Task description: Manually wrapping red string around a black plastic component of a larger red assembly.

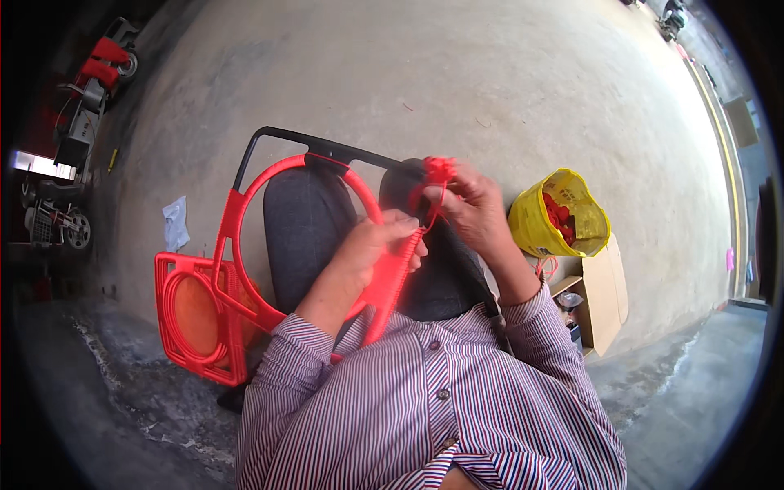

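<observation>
One red plastic ring frame (269, 245) lies across our lap, its rim gripped by our left hand (376, 249), while our right hand (474, 208) pinches a small red piece (439, 170) above it. One stack of red frames (196, 314) sits on the concrete floor (506, 90) at left; one yellow bag (559, 216) and one cardboard box (603, 298) crowd the right, open floor ahead
</observation>
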The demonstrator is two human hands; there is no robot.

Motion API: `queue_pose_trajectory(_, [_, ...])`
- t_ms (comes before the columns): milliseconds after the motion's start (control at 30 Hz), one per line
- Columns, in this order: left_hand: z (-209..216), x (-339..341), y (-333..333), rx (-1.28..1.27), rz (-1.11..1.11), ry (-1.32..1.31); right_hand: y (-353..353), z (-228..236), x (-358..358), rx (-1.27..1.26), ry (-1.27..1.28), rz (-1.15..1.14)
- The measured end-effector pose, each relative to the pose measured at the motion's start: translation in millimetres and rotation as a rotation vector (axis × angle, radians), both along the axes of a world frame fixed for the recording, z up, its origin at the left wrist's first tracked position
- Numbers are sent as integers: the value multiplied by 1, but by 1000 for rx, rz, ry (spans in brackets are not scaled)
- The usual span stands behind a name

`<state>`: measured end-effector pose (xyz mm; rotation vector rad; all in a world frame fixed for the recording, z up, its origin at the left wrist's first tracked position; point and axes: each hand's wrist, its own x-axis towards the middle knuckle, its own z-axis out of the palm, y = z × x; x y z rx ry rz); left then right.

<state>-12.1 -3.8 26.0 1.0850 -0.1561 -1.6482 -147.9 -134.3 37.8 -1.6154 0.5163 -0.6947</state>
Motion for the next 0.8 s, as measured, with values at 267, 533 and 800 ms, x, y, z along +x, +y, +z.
queue_pose_trajectory(267, [-4,13,5,-9,68,17,-17,1,-102,208,83,109])
queue_pose_trajectory(533, [-3,19,4,12,169,86,28,-46,-209,940,90,-86])
queue_pose_trajectory(800, [-12,17,1,-13,115,61,-11,-110,-202,641,374,-457])
